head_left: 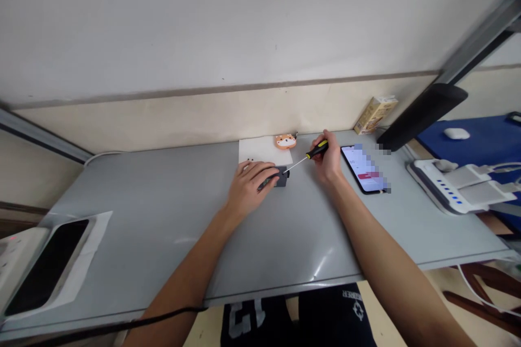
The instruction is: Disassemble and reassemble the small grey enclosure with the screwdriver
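My left hand [253, 184] is closed over a small dark grey box-shaped device [280, 179], pressing it to the table; the fingers hide much of it. In my right hand [329, 160] is a screwdriver [317, 149] with a black and yellow handle. Its thin shaft slants down to the left, and the tip meets the device's top near its right end. A white sheet of paper [257, 147] lies just behind, with a few tiny dark specks near its front edge. On the paper's right side sits an orange animal-faced case [285, 141].
Right of my right hand lies a lit phone [363, 169]. Farther right are a white power strip [443, 190] with plugs, a small carton [374, 114] and a long black object [423, 116]. A dark phone [48, 265] rests at the left. A wall [183, 119] bounds the back.
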Tool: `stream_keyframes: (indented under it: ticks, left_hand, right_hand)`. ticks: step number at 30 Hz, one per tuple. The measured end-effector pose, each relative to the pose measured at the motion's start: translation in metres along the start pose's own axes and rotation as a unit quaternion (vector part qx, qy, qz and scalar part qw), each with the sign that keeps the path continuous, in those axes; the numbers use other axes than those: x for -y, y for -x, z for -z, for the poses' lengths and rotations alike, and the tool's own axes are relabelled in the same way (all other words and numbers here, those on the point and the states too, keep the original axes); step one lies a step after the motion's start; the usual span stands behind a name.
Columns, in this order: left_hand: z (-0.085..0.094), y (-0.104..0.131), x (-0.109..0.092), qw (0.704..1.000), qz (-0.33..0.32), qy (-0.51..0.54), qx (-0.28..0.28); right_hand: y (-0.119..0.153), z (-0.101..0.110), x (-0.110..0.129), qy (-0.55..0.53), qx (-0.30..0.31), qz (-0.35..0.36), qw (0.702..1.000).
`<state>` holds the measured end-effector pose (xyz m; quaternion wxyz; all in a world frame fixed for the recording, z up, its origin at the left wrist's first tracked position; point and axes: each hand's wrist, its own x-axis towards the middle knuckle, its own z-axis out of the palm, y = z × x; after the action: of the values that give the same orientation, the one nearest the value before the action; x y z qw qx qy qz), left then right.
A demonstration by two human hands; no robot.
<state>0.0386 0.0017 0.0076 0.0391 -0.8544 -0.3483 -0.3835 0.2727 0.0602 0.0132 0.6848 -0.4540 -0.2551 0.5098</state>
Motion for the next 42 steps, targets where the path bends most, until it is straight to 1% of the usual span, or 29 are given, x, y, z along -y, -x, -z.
stream_keyframes:
  ticks: [6, 10, 17, 24, 29, 36, 39, 40, 42]
  left_hand:
    - [-0.003, 0.001, 0.000, 1.000, 0.005, 0.015, -0.013]
    - [-0.002, -0.001, -0.002, 1.000, 0.008, 0.015, -0.010]
    - [-0.002, -0.002, -0.009, 1.000, -0.015, 0.002, 0.002]
    - [-0.006, 0.000, -0.007, 1.000, -0.008, 0.016, -0.004]
    - [-0.005, -0.001, -0.007, 1.000, -0.001, 0.009, 0.002]
    - [0.000, -0.001, -0.003, 0.999, -0.022, 0.020, 0.016]
    - [0.005, -0.002, 0.000, 0.999, -0.017, 0.037, 0.007]
    - [0.008, -0.002, 0.003, 0.999, -0.008, 0.042, -0.004]
    - [0.013, -0.002, 0.012, 0.998, 0.031, 0.042, -0.044]
  right_hand:
    - [0.002, -0.001, 0.001, -0.011, -0.006, -0.004, 1.000]
    - [0.001, -0.001, 0.001, -0.012, -0.001, -0.005, 1.000]
    - [0.001, -0.001, 0.001, -0.007, 0.003, -0.007, 1.000]
    - [0.001, 0.000, 0.000, 0.012, -0.002, 0.003, 1.000]
    - [-0.001, 0.001, 0.003, 0.012, -0.003, 0.004, 1.000]
    - [-0.001, 0.000, -0.001, 0.014, -0.020, 0.032, 0.999]
    - [0.002, -0.005, -0.007, 0.053, 0.013, 0.033, 0.998]
    - [0.004, -0.007, -0.010, 0.071, 0.032, 0.035, 0.996]
    - [0.009, -0.010, -0.013, 0.112, 0.075, 0.044, 0.990]
